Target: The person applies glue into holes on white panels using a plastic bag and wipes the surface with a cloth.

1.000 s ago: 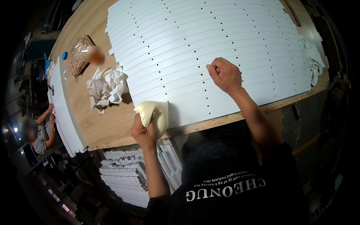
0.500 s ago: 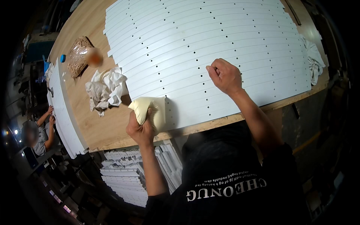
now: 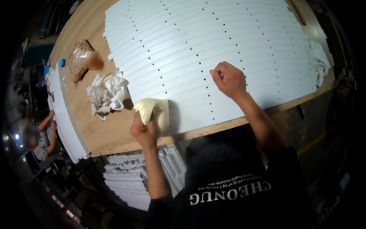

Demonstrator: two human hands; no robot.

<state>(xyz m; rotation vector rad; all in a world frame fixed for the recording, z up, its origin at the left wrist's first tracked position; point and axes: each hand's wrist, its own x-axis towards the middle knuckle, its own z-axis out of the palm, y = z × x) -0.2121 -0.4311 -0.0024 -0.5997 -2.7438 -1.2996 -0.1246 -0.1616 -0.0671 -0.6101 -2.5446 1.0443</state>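
My left hand (image 3: 145, 129) is closed around a soft, plump pale yellow bag (image 3: 161, 114) at the table's near edge, gripping it by its left side. The bag sits over the near left corner of a row of long white strips (image 3: 183, 68), laid side by side and dotted with lines of small dark holes. Above the strips, toward the right, my right hand (image 3: 230, 81) is closed with thumb and fingers pressed together. Whatever lies between its fingers, if anything, is hidden.
Left of the strips, crumpled white cloth or paper (image 3: 108, 93) lies on the wooden table (image 3: 110, 133). Behind it is a clear bag of brown wooden dowels (image 3: 80, 57). White cloth (image 3: 319, 57) lies at the right edge. At far left, a co-worker (image 3: 44, 139) handles white boards (image 3: 70, 126).
The left hand and the yellow bag have shifted very slightly right. The right hand has dropped a little and stays closed.
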